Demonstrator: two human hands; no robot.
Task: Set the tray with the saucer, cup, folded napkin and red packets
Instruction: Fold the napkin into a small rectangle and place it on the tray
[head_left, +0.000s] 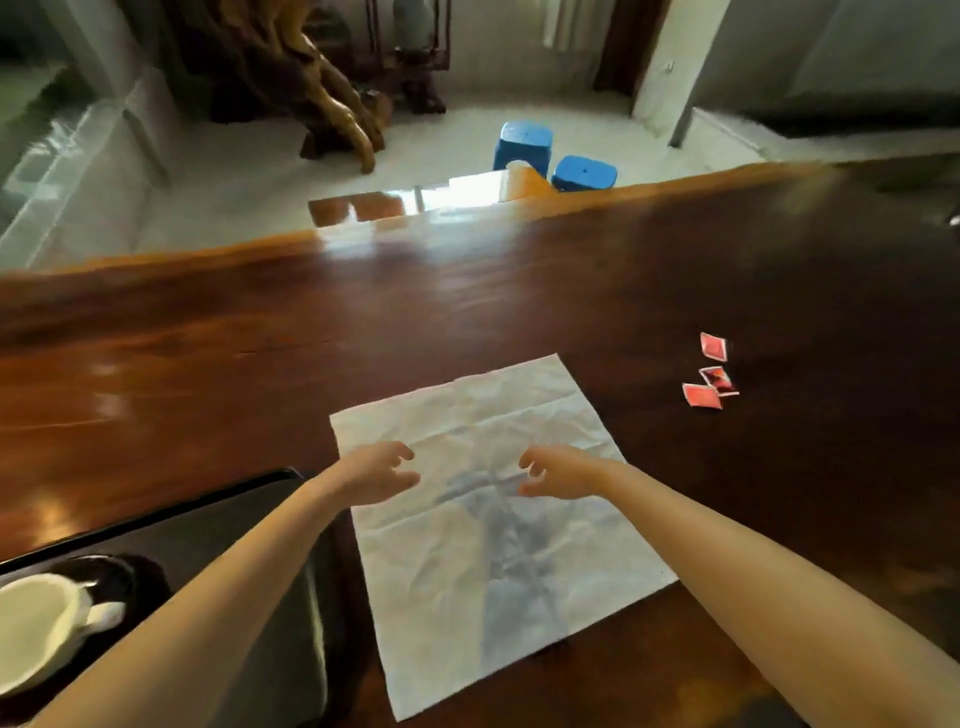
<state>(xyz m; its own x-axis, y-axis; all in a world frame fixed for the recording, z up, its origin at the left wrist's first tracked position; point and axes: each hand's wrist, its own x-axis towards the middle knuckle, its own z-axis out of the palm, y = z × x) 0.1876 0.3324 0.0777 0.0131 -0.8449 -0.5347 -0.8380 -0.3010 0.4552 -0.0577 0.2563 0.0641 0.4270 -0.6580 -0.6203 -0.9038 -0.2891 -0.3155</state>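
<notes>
Napkin (467, 571) just beneath is being readied for folding by left hand (382, 472) and right hand (561, 479), fingers relaxed, empty.

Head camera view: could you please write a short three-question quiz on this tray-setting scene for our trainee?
1. True or false: the napkin is already folded.
2. How many red packets lie on the table?
3. Pick one: the cup sits on A) the saucer on the tray, B) the napkin, C) the bare table.

Key: 1. False, it lies spread flat on the table. 2. Three. 3. A.
</notes>
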